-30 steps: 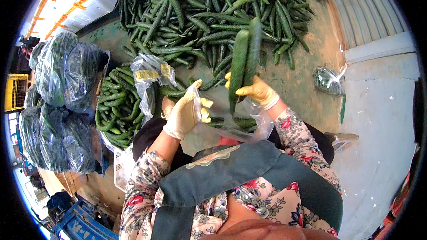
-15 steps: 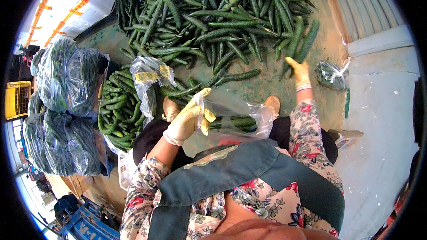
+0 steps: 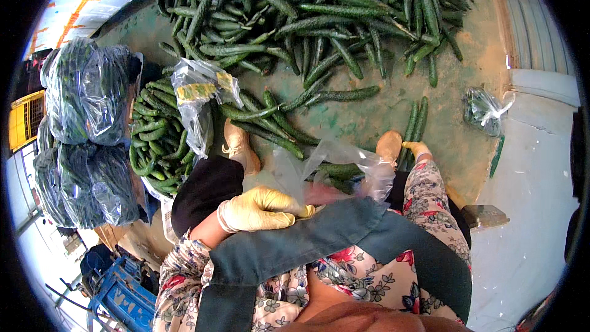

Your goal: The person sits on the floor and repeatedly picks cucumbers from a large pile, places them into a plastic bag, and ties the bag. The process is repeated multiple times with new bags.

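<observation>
My left hand, in a pale yellow glove, is closed in front of my apron, pinching the near edge of a clear plastic bag. Part of its grip is hidden by the glove. Several dark green cucumbers lie inside the bag, between my knees. My right hand, gloved the same way, is wrapped round a pair of long cucumbers beside my right shoe. They point away from me, and their near ends are partly covered by the hand and sleeve.
A big cucumber heap covers the far floor, with loose cucumbers nearer. At left stand a crate of curved cucumbers, crumpled plastic bags and stacked filled bags. A tied bag lies by the right wall.
My right hand has come back toward me from near the heap, bringing the cucumbers. My left hand has drawn down toward my apron, its fingers now closer together. The view has shifted slightly.
</observation>
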Motion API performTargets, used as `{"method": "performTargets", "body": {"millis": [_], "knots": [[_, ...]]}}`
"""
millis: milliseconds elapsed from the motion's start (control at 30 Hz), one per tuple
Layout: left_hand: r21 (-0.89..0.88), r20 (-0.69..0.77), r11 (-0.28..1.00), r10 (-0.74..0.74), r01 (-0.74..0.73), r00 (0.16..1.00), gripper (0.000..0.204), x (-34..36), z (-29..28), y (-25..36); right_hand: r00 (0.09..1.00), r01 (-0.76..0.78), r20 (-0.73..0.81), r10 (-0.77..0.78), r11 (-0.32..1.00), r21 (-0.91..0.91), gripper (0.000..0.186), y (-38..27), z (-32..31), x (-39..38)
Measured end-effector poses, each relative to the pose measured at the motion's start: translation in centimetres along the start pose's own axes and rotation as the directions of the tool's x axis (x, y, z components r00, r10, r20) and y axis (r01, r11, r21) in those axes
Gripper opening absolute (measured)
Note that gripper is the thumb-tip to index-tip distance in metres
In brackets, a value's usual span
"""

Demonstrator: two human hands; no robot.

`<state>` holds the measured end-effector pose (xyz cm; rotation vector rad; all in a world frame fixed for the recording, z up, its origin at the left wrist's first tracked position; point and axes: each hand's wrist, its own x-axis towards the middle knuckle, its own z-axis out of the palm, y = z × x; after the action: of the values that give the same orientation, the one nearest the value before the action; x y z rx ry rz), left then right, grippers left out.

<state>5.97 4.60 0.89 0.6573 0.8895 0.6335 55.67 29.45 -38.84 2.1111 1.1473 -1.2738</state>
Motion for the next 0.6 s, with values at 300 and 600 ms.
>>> {"method": "performTargets", "body": {"millis": [300,600], "knots": [[0.092,0.023,0.995,0.019,-0.021,1.000,0.033,0.3,-0.3,1.0,0.797,0.446,0.069,-0.601,0.507,-0.738,0.044,-19.1,-3.8,-8.0],[0.070,-0.110,0.995,0.076,-0.069,0.991,0.032,-1.0,-0.5,0.3,0.527,0.618,0.208,-0.824,0.204,-0.759,0.052,-26.3,13.8,-11.9]]}}
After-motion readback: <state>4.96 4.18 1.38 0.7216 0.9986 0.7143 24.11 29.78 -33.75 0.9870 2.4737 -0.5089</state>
